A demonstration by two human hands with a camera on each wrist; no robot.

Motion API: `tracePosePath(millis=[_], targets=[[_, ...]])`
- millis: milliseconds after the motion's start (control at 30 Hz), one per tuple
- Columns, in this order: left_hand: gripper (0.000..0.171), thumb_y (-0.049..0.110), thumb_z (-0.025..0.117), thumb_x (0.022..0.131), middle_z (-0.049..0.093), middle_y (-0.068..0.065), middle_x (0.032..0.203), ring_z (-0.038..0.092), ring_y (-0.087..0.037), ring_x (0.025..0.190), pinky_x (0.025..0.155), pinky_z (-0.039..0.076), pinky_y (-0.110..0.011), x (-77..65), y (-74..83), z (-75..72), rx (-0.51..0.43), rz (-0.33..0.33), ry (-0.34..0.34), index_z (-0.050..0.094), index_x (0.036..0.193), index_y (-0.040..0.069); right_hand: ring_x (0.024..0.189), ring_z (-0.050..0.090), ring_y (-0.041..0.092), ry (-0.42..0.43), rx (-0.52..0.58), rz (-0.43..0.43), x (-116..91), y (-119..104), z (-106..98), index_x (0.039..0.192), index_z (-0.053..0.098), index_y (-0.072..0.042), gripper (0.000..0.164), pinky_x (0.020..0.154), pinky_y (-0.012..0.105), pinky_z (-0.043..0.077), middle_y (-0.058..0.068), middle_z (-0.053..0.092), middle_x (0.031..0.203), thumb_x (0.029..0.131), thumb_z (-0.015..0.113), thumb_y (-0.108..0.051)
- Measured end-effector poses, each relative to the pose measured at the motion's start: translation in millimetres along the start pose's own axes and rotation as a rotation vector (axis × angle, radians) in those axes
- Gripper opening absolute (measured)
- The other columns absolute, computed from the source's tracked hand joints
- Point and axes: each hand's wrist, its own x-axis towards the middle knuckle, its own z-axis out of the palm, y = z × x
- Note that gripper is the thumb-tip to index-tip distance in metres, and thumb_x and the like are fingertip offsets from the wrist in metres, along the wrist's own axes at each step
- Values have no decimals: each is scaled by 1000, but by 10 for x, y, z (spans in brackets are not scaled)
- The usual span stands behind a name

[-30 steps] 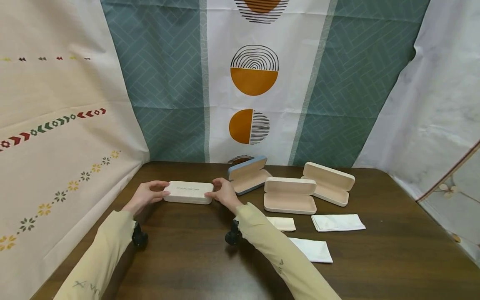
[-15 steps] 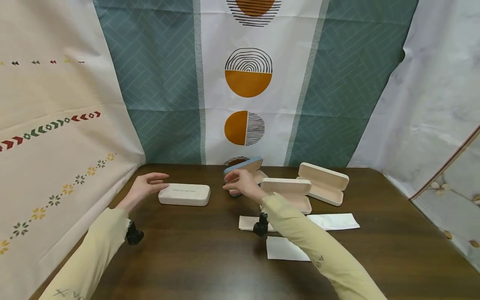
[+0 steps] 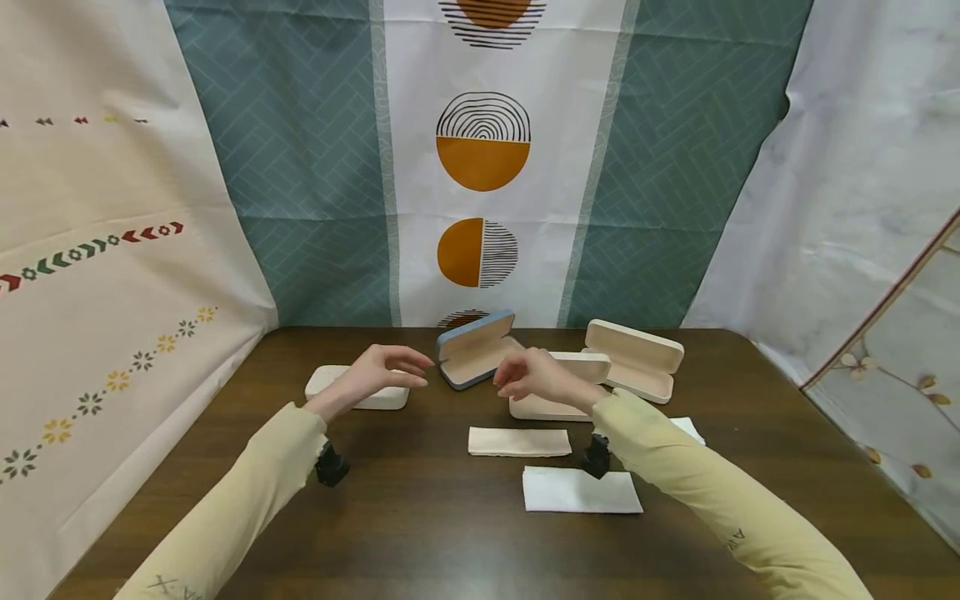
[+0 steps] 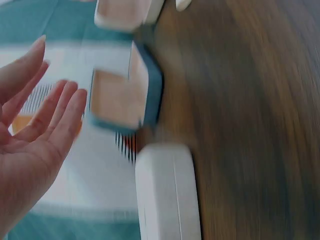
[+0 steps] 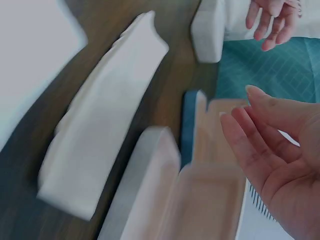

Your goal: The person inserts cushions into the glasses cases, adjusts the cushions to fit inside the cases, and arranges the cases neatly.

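My left hand [image 3: 378, 375] hovers above the shut white glasses case [image 3: 390, 401], covering part of it in the head view. Its fingers are relaxed and hold nothing. The right hand [image 3: 538, 377], also holding nothing, is loosely bent in front of the opened white glasses case [image 3: 596, 365] and hides part of it. Between the two hands, farther back, stands an opened blue glasses case [image 3: 472, 357] with a beige lining. The right wrist view shows a folded cloth [image 5: 107, 115] beside the opened cases, somewhat blurred.
Another opened cream case [image 3: 637, 360] stands at the back right. Nearer lie a folded cream cloth [image 3: 519, 442] and a folded white cloth [image 3: 581, 492]. A second white cloth [image 3: 688, 428] is mostly behind the right sleeve. Fabric curtains [image 3: 315, 208] rise behind the table.
Both hands have let go of the shut white case, which stays on the table. The right hand has moved right to the open cases; the left hand has then moved right over the shut case.
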Motion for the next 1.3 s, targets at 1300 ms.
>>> tracePosePath(millis=[1300], targets=[[21, 1, 75, 72, 58, -1, 70, 50, -10, 60, 53, 43, -22, 389, -222, 946, 223, -35, -251, 67, 91, -2, 65, 52, 9, 17, -432, -128, -777, 687, -44, 86, 67, -1, 16, 56, 23, 46, 0, 58, 78, 71, 75, 0]])
